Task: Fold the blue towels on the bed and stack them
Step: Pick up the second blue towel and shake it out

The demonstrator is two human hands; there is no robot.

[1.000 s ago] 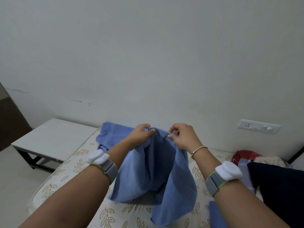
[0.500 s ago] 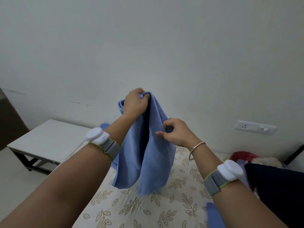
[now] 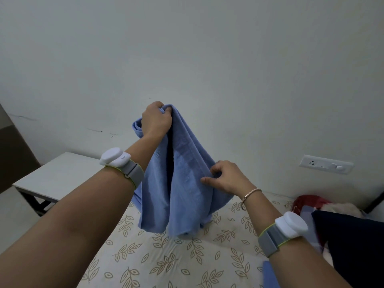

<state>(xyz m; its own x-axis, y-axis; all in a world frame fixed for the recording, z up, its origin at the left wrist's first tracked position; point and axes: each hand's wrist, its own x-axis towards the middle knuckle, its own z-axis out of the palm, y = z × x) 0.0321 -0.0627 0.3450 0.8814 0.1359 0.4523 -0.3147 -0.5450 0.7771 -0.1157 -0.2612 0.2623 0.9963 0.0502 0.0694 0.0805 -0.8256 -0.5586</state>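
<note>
Room: plain pale wall (image 3: 207,59) fills the upper frame; a white switch plate (image 3: 325,167) sits on it at right.
Surface: bed (image 3: 162,260) with a cream leaf-print sheet, lower centre.
Left grip: left hand (image 3: 156,119) raised at frame centre, fingers curled tight round the bunched top of a blue towel (image 3: 182,196).
Right grip: right hand (image 3: 225,178) lower, pinching the towel's right edge between thumb and curled fingers.
Towel: hangs in folds, its lower hem just above or touching the sheet; I cannot tell which.
Second towel: blue corner (image 3: 270,275) at the bottom edge.
Left side: pale low table (image 3: 54,179) beside the bed.
Right side: dark cushion (image 3: 353,246), red fabric (image 3: 307,201) behind it.
</note>
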